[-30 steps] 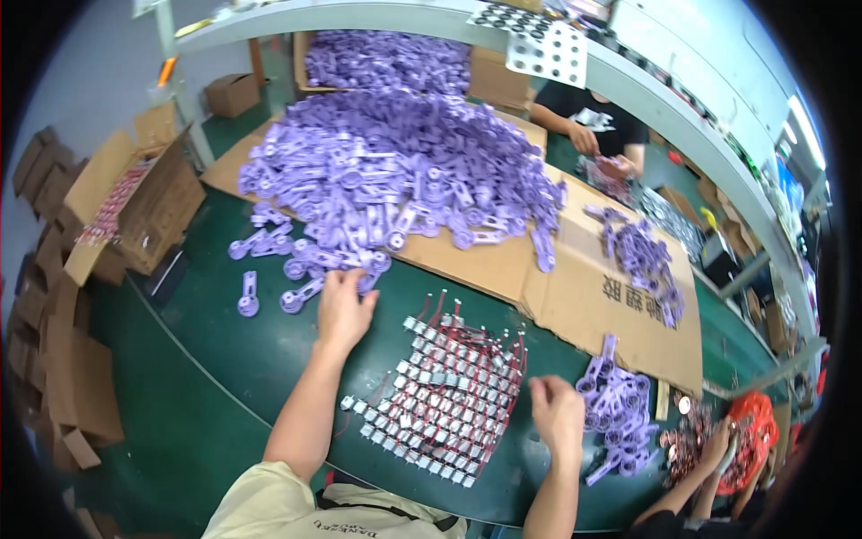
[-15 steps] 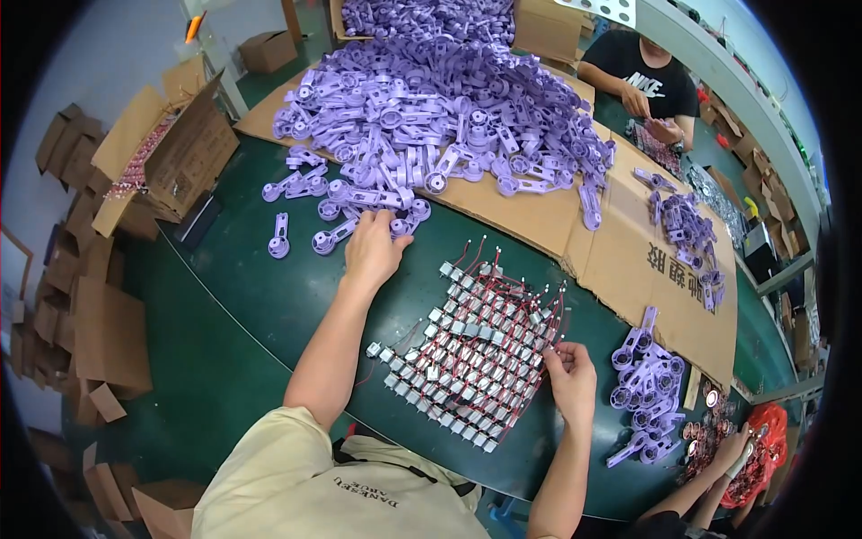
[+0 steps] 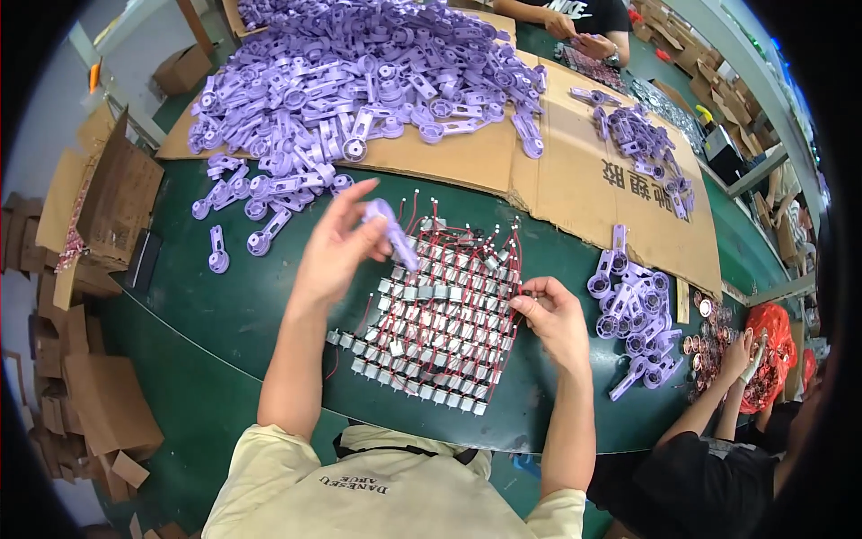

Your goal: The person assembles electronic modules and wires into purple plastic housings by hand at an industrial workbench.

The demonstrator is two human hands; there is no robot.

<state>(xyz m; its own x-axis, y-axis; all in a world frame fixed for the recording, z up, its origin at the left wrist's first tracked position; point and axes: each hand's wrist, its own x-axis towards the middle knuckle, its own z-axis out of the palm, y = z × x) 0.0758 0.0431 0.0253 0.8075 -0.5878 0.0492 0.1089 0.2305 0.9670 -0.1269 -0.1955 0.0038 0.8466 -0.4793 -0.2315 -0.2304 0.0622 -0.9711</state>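
Note:
My left hand [image 3: 334, 247] is raised over the green table, thumb and fingers closed on a purple plastic housing [image 3: 391, 235] with a ring end and a slotted arm. The held housing is slightly blurred and tilts down above the top left of the motors. Small silver motors [image 3: 422, 359] with red wires lie in tight rows in front of me. At their right edge my right hand [image 3: 558, 322] pinches a red wire with thumb and forefinger; its far end is lost among the others. A few loose purple housings [image 3: 266, 232] lie left of my left hand.
A large heap of purple housings [image 3: 359, 81] covers cardboard [image 3: 557, 193] at the back. More housings [image 3: 636, 314] lie to the right. A co-worker's hands [image 3: 575, 36] are at the far side; another person's arm [image 3: 718, 377] reaches a red bag [image 3: 770, 337]. An open carton [image 3: 112, 207] stands left.
My left hand has lifted a purple housing from the loose ones and brought it toward the motors. My right hand stays at the motors' right edge. The whole view has shifted.

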